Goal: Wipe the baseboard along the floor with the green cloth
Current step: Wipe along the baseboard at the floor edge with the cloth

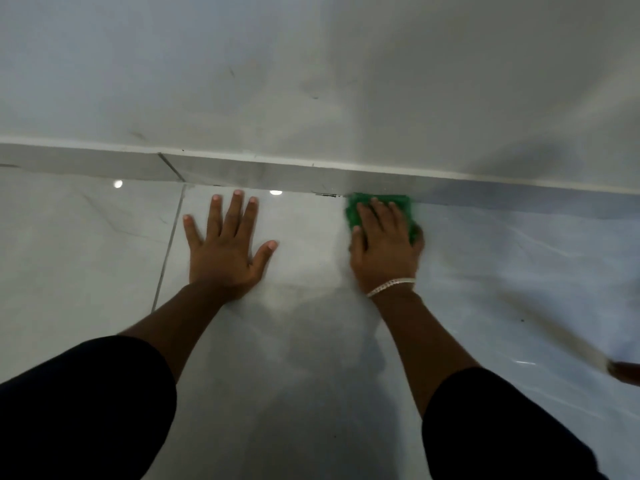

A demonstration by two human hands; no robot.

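A grey tiled baseboard (pixel 242 174) runs across the view where the white wall meets the glossy floor. My right hand (pixel 384 247) presses a bunched green cloth (pixel 353 211) against the foot of the baseboard; the cloth shows around my fingers, and its top edge touches the baseboard. My left hand (pixel 225 244) lies flat on the floor tile with fingers spread, a short way left of the cloth, holding nothing. A silver bracelet sits on my right wrist.
The white wall (pixel 311 64) above the baseboard carries a few dark scuffs. A dark gap (pixel 325 195) marks the floor joint just left of the cloth. A grout line (pixel 169 244) crosses the floor at left. A brown object (pixel 623 372) shows at the right edge.
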